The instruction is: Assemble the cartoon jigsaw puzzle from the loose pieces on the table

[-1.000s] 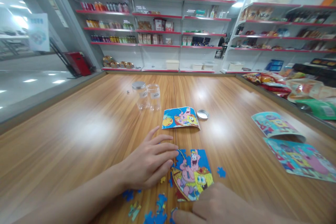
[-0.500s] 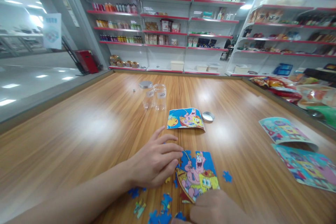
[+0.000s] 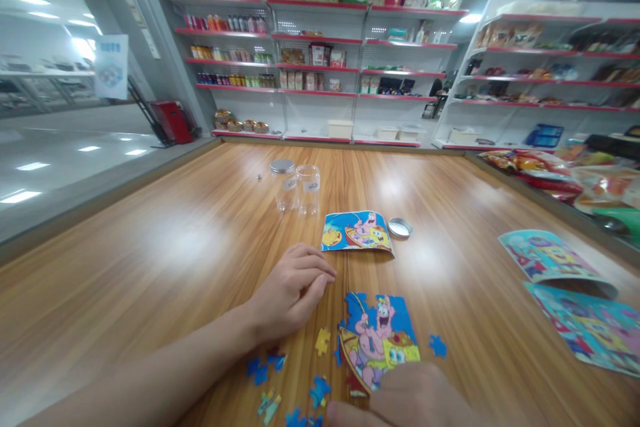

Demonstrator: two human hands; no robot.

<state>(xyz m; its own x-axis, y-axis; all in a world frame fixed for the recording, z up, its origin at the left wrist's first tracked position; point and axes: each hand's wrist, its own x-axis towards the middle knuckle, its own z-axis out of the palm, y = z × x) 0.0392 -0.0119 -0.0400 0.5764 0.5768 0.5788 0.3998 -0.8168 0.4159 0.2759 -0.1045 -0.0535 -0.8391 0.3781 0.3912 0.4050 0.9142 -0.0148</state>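
Observation:
A partly assembled jigsaw puzzle (image 3: 373, 340) of cartoon characters in a boat lies flat on the wooden table. My left hand (image 3: 293, 287) rests beyond its upper left side, apart from it, with fingers stretched out and nothing visible in them. At the puzzle's lower edge my right hand (image 3: 417, 397) touches it, thumb and forefinger apart; its other fingertips are hidden. Left of the puzzle lie a yellow puzzle piece (image 3: 323, 341) and several blue pieces (image 3: 320, 391). One blue piece (image 3: 438, 345) sits to its right. The matching picture card (image 3: 357, 232) lies behind.
A lidded clear jar (image 3: 285, 190) and an open clear jar (image 3: 308, 193) stand farther back. A metal lid (image 3: 401, 227) lies beside the picture card. Two more picture cards (image 3: 555, 255) are at the right, near packaged snacks (image 3: 537, 170). Stocked shelves (image 3: 320, 97) line the back.
My left hand has drawn back left from the puzzle's upper left edge, its fingers closer together, uncovering the yellow piece. My right hand stays at the lower edge. The view has tilted slightly.

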